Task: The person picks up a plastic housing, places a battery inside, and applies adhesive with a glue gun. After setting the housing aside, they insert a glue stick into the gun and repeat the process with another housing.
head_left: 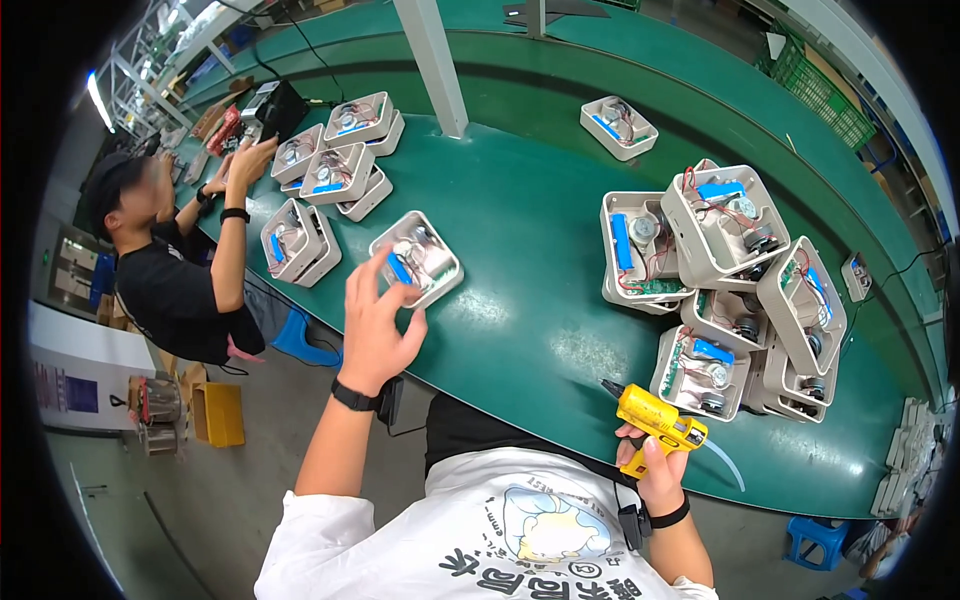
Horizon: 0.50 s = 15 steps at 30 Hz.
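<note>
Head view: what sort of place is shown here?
Probably an electronics assembly workshop: a long green bench, stacked, wired pale boxes, and a yellow glue gun in the right hand.

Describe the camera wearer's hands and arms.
The left hand and right hand are gloveless. Loose white sleeves end around the elbows. Each wrist wears a black band with a small black box beside it; a thin dark cable shows by the left one.

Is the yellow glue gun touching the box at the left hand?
Apart: the head view shows a stretch of green table between the glue gun in the right hand and that box.
</note>
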Each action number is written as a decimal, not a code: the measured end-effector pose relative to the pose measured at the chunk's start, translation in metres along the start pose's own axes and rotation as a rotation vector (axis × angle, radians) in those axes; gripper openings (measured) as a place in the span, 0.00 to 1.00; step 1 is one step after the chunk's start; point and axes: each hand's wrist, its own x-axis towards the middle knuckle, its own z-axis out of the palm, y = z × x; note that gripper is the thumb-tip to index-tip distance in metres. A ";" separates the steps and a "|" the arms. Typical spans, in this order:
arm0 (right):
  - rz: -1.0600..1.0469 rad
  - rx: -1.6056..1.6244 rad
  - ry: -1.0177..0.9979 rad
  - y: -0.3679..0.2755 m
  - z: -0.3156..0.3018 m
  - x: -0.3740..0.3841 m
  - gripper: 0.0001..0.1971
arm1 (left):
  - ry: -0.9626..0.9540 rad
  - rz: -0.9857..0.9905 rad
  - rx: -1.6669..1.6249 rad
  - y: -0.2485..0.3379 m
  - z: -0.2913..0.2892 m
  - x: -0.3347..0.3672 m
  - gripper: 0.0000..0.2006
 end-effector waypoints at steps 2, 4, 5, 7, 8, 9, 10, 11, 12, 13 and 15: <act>0.005 0.002 -0.008 -0.001 0.001 0.001 0.14 | 0.018 -0.063 0.006 -0.005 -0.005 -0.007 0.20; 0.011 0.002 -0.020 -0.001 0.001 0.002 0.15 | 0.055 -0.185 0.014 -0.008 -0.008 -0.011 0.22; 0.013 0.002 -0.021 -0.002 0.001 0.001 0.15 | 0.055 -0.187 0.015 -0.008 -0.007 -0.011 0.22; 0.015 -0.004 -0.018 -0.002 0.001 0.002 0.15 | 0.036 -0.257 -0.245 -0.005 -0.004 -0.002 0.26; 0.017 -0.006 -0.012 -0.002 0.001 0.001 0.15 | 0.023 -0.289 -0.376 -0.003 -0.002 0.002 0.27; 0.018 -0.007 -0.010 -0.003 0.001 0.001 0.15 | 0.022 -0.289 -0.378 -0.001 0.000 0.004 0.27; 0.022 0.001 -0.024 -0.003 0.001 0.001 0.15 | 0.020 -0.302 -0.371 0.001 0.001 0.007 0.29; 0.025 0.009 -0.030 -0.003 0.000 0.001 0.15 | 0.015 -0.311 -0.368 0.004 0.005 0.011 0.32; 0.028 0.016 -0.034 -0.004 -0.001 0.001 0.15 | 0.007 -0.319 -0.366 0.007 0.008 0.015 0.34; 0.028 0.013 -0.010 -0.005 -0.001 -0.001 0.15 | -0.010 -0.307 -0.380 0.013 0.009 0.016 0.34; 0.051 -0.010 0.050 -0.005 0.005 0.001 0.16 | -0.243 -0.044 -0.527 0.033 0.001 0.014 0.37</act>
